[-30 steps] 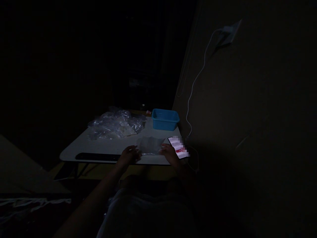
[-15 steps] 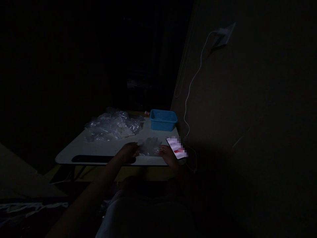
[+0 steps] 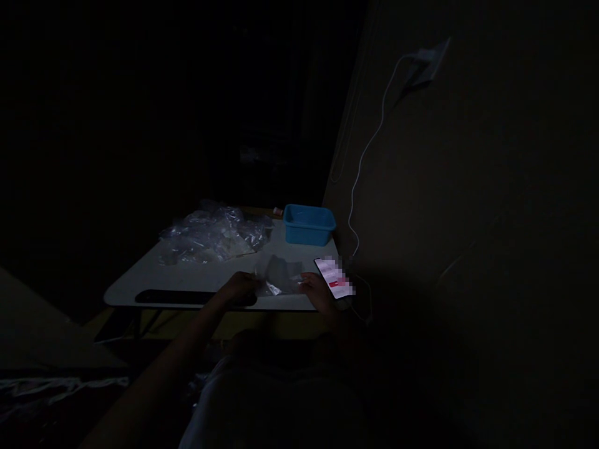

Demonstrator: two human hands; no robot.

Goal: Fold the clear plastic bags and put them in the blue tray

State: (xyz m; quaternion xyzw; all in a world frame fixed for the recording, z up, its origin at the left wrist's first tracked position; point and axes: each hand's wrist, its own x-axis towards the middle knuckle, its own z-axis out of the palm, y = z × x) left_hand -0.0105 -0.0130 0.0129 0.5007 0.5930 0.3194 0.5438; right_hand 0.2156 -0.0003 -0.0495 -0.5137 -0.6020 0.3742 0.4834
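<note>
A clear plastic bag [image 3: 281,275] is stretched between my two hands, low over the near part of the white table [image 3: 206,274]. My left hand [image 3: 242,285] is closed on its left edge. The right edge is pinched by my right hand [image 3: 316,288], just beside a lit phone [image 3: 333,278]. In the dim light the fingertips are hard to make out. Behind and to the left lies a heap of crumpled clear plastic bags [image 3: 215,234].
A blue plastic basin [image 3: 309,226] stands at the table's far right corner, with a small pinkish object [image 3: 277,211] beside it. A white cable [image 3: 365,149] runs down the right wall from a socket [image 3: 428,62]. A dark slot [image 3: 182,297] lies along the table's front edge.
The bag between my hands has been spread wider and flatter. My left hand has shifted slightly left, while my right hand has stayed nearly in place.
</note>
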